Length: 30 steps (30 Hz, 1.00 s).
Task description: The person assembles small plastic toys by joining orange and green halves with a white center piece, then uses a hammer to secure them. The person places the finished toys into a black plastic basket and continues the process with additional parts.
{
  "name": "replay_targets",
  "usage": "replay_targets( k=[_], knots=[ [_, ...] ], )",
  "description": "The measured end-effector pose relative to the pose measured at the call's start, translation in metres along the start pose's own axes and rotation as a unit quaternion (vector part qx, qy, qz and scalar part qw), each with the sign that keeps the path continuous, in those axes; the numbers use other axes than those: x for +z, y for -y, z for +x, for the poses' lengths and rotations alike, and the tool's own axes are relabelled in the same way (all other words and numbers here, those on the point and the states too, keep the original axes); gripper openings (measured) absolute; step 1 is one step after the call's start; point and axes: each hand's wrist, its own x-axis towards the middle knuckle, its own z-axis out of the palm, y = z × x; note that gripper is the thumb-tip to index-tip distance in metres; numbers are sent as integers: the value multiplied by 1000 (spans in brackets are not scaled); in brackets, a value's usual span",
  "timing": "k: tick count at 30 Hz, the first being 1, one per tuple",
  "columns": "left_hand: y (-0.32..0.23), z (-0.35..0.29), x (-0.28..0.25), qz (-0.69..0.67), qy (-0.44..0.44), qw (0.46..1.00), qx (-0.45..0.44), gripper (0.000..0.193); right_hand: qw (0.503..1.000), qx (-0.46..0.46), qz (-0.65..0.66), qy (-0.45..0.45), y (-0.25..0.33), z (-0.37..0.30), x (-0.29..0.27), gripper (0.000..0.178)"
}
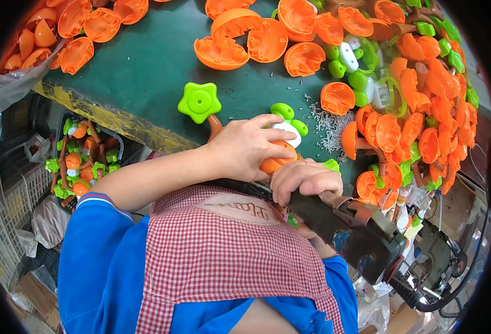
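Observation:
My left hand [250, 146] lies over a plastic toy, its fingers curled round the orange body [279, 161]. From this toy a white piece with green lobes [288, 132] sticks out beyond my fingertips. On the other side, a brown stem runs out to a green star-shaped knob [199, 102]. Close beside it, my right hand [308, 181] is closed round the front of a dark power screwdriver [362, 239]. The tool's tip is hidden by my hands.
Small screws [332, 128] lie piled on the green tabletop [151, 61]. Orange shells [268, 42] lie beyond my hands, and a large heap of orange, green and white parts [401, 117] fills the right. Below the table's worn edge [98, 108], a crate [87, 153] holds toys.

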Motion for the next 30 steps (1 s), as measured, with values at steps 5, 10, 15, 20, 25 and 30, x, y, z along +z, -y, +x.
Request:
replay_targets(
  k=[5,10,15,20,25,30],
  knots=[
    [1,3,-1,22,16,1000,11,56,973,50,59,-219,23,-5,9,91],
    [-2,12,-4,-6,-14,999,29,51,929,-53,-32,-364,3,-18,-48,72],
    [8,45,-2,21,-70,997,10,28,911,0,-111,-396,-45,-25,-81,63],
    [19,69,11,88,-78,993,6,15,922,-105,-78,-363,-1,-9,-72,86],
    [19,69,15,45,-99,991,79,13,935,-138,-31,-326,13,-7,-58,90],
    [7,58,10,75,-122,985,96,13,935,-135,-42,-326,18,-5,-42,93]
  ],
)
